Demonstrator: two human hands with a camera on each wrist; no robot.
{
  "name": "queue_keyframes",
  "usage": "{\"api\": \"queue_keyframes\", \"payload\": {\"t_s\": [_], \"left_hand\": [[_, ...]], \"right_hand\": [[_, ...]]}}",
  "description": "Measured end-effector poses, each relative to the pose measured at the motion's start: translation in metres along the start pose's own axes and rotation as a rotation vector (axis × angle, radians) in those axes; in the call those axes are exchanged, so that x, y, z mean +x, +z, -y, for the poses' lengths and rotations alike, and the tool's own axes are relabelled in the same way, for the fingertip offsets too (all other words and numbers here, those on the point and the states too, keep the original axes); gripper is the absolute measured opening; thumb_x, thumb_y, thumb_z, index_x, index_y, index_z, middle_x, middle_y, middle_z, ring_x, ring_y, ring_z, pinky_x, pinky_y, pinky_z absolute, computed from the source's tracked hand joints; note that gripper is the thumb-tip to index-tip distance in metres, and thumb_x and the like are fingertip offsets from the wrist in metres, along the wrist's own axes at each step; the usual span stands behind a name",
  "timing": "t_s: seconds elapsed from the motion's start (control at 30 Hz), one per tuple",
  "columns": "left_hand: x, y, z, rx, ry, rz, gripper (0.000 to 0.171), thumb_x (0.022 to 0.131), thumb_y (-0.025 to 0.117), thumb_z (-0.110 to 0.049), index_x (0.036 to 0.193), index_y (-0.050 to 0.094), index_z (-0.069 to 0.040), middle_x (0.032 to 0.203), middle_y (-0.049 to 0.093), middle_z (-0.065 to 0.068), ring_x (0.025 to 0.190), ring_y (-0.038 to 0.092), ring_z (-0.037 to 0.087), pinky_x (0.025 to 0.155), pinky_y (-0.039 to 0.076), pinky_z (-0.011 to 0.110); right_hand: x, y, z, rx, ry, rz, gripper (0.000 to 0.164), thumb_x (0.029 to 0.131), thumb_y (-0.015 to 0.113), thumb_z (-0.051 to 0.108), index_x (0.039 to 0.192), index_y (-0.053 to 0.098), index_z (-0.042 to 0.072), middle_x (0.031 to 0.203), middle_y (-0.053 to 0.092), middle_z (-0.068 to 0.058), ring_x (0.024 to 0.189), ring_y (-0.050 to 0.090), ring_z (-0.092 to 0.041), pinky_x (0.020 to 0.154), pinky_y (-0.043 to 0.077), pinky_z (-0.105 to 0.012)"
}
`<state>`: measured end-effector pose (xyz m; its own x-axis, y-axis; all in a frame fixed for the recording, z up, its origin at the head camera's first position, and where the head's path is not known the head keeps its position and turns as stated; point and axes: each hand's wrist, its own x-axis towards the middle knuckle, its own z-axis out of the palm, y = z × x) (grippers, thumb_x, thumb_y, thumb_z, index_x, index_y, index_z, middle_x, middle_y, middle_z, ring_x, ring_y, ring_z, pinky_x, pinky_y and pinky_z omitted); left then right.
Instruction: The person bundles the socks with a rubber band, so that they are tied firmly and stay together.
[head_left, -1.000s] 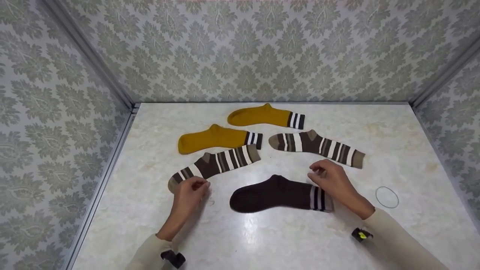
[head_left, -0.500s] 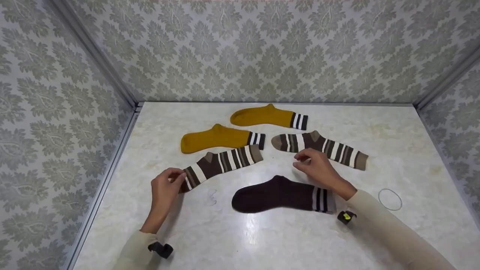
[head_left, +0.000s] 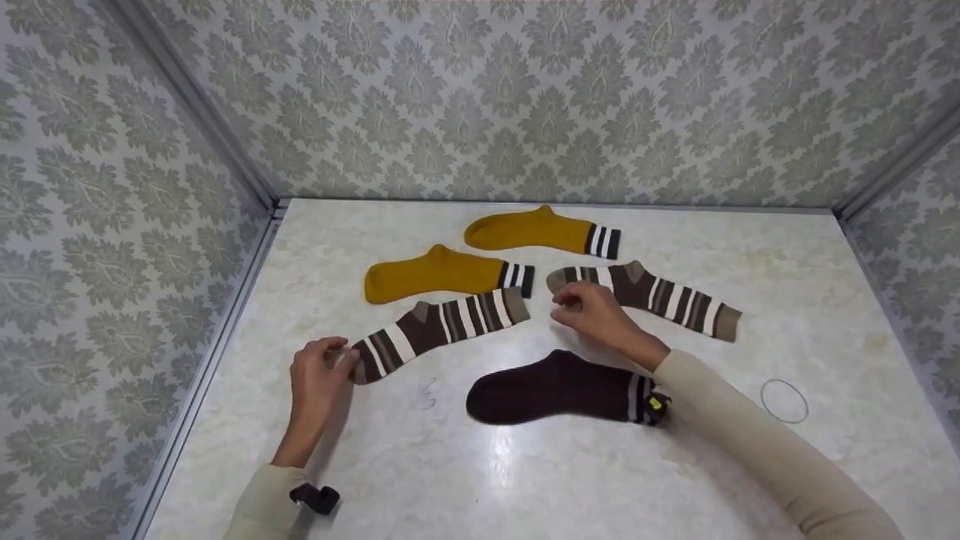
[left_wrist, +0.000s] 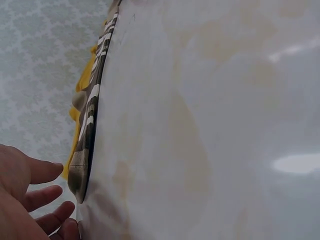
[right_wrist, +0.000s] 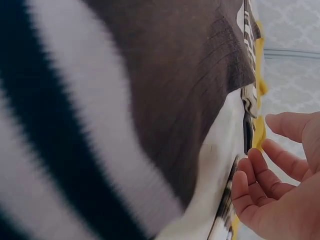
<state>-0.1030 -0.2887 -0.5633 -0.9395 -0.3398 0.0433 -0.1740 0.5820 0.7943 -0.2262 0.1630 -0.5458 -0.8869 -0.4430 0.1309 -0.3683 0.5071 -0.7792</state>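
A brown-and-white striped sock (head_left: 427, 334) lies flat at left centre in the head view. My left hand (head_left: 319, 379) is at its toe; the left wrist view shows loosely bent, parted fingers with nothing between them, just beside the toe (left_wrist: 77, 180). My right hand (head_left: 600, 316) hovers over the table with loosely curved fingers, covering part of the second striped sock (head_left: 675, 304) near its toe. In the right wrist view this hand (right_wrist: 280, 175) holds nothing. Below it lies a dark brown sock (head_left: 547, 390), its striped cuff partly hidden by the right wrist's camera.
Two mustard socks (head_left: 431, 274) (head_left: 532, 229) with striped cuffs lie farther back, the nearer one close to the left striped sock's cuff. A thin rubber band (head_left: 784, 400) is at the right. Patterned walls (head_left: 502, 97) rise along the table's back and sides.
My left hand has moved left from above the striped sock to beside its toe. My right hand has travelled left and farther back, from near the dark sock's cuff. The socks appear to stay in place.
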Motion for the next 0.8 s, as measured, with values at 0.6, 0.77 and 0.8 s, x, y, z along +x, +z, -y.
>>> {"api": "queue_keyframes", "payload": {"t_s": [0.6, 0.77, 0.8], "left_hand": [[0.0, 0.006, -0.002, 0.099, 0.002, 0.078, 0.024, 0.101, 0.075, -0.002, 0.121, 0.073, 0.011, 0.107, 0.069, 0.023, 0.102, 0.058, 0.036, 0.09, 0.043, 0.048], [0.001, 0.005, -0.001, 0.139, 0.017, 0.076, 0.02, 0.098, 0.076, 0.001, 0.116, 0.075, 0.011, 0.102, 0.069, 0.022, 0.098, 0.057, 0.037, 0.086, 0.042, 0.047], [0.0, 0.006, -0.002, 0.14, 0.024, 0.071, 0.02, 0.097, 0.076, 0.002, 0.115, 0.075, 0.011, 0.101, 0.069, 0.022, 0.098, 0.057, 0.037, 0.085, 0.042, 0.048]], "right_hand": [[0.048, 0.032, 0.021, -0.03, -0.041, 0.049, 0.02, 0.101, 0.076, 0.004, 0.118, 0.078, -0.005, 0.115, 0.073, -0.022, 0.105, 0.067, -0.036, 0.095, 0.055, -0.048], [0.058, 0.044, 0.027, -0.054, -0.046, 0.073, 0.021, 0.1, 0.074, 0.0, 0.119, 0.074, -0.009, 0.112, 0.069, -0.025, 0.102, 0.062, -0.035, 0.092, 0.051, -0.046], [0.06, 0.046, 0.027, -0.06, -0.044, 0.068, 0.021, 0.1, 0.074, 0.0, 0.118, 0.073, -0.01, 0.111, 0.068, -0.025, 0.101, 0.06, -0.035, 0.092, 0.05, -0.046]]}}
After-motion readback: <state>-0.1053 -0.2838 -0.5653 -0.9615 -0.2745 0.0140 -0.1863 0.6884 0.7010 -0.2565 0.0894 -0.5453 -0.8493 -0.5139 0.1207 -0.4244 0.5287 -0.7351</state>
